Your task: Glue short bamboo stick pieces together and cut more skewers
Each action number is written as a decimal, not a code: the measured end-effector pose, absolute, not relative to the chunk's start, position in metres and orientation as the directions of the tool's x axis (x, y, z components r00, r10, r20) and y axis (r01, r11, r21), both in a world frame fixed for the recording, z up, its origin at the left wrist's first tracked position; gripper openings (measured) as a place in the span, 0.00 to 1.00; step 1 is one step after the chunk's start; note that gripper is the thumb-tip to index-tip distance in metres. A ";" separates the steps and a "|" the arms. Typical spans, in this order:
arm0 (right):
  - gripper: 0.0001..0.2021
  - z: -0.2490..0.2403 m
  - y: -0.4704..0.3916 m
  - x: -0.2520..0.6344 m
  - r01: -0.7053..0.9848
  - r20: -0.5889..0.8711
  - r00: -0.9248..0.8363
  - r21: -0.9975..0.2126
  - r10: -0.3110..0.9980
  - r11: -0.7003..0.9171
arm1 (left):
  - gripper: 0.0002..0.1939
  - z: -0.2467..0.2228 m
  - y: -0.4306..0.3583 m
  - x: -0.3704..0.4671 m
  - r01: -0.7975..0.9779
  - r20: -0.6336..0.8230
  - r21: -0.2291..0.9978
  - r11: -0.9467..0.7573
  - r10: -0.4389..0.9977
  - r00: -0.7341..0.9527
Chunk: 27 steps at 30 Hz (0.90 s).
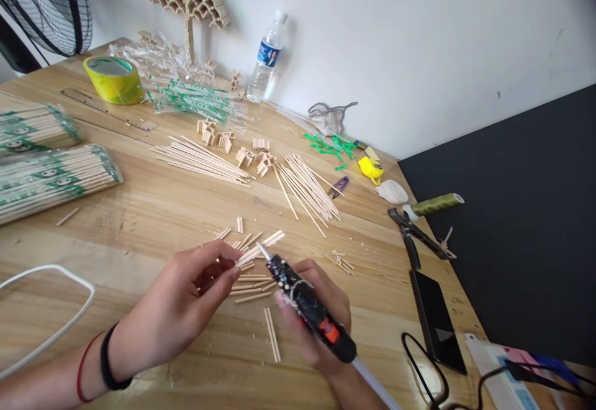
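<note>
Between the thumb and fingers of my left hand (186,295) are short wooden sticks (265,245), pinched at their left end and pointing up to the right. My right hand (321,317) is wrapped round a black glue gun (305,304) with an orange switch. The gun's metal tip is at the held sticks; whether it touches them I cannot tell. Loose short sticks (254,286) lie under and beside the hands. Nearer the front edge lies a pair of short sticks (272,334).
Behind are long sticks (307,189), small stick structures (246,156), a bottle (267,59) and yellow tape (114,81). Bagged sticks (56,180) and a white cable (88,292) are left. Pliers (412,233), a phone (437,320) and a power strip (498,373) are right.
</note>
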State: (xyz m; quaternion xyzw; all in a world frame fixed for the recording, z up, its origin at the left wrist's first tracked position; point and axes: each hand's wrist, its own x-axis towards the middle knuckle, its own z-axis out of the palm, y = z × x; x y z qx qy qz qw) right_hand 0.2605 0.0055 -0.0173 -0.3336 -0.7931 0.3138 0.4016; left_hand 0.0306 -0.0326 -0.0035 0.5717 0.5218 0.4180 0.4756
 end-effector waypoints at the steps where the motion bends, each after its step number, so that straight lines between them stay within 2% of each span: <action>1: 0.09 -0.018 0.005 0.260 0.263 0.422 -0.478 -0.768 0.770 0.584 | 0.10 -0.004 -0.033 0.030 0.212 -0.005 0.977 -0.017 0.995 0.102; 7: 0.08 -0.017 0.006 0.262 0.325 0.449 -0.397 -0.747 0.801 0.580 | 0.08 -0.005 -0.036 0.028 0.308 0.071 0.947 -0.090 0.995 0.071; 11: 0.08 -0.018 0.006 0.259 0.283 0.444 -0.460 -0.748 0.769 0.601 | 0.08 -0.004 -0.037 0.029 0.304 0.054 0.950 -0.074 0.996 0.076; 14: 0.08 -0.016 0.005 0.259 0.288 0.459 -0.445 -0.739 0.769 0.609 | 0.08 -0.004 -0.036 0.029 0.277 0.016 0.960 -0.036 0.997 0.076; 18: 0.07 -0.006 0.009 0.261 0.334 0.454 -0.371 -0.749 0.810 0.573 | 0.12 -0.003 -0.032 0.027 0.188 -0.109 0.978 0.088 0.989 0.103; 22: 0.06 -0.004 0.011 0.262 0.228 0.347 -0.467 -0.841 0.813 0.490 | 0.18 -0.001 -0.029 0.024 0.091 -0.228 0.972 0.217 0.964 0.134; 27: 0.06 -0.011 0.010 0.259 0.153 0.276 -0.562 -0.892 0.780 0.426 | 0.19 0.001 -0.028 0.023 0.008 -0.220 0.975 0.221 0.960 0.171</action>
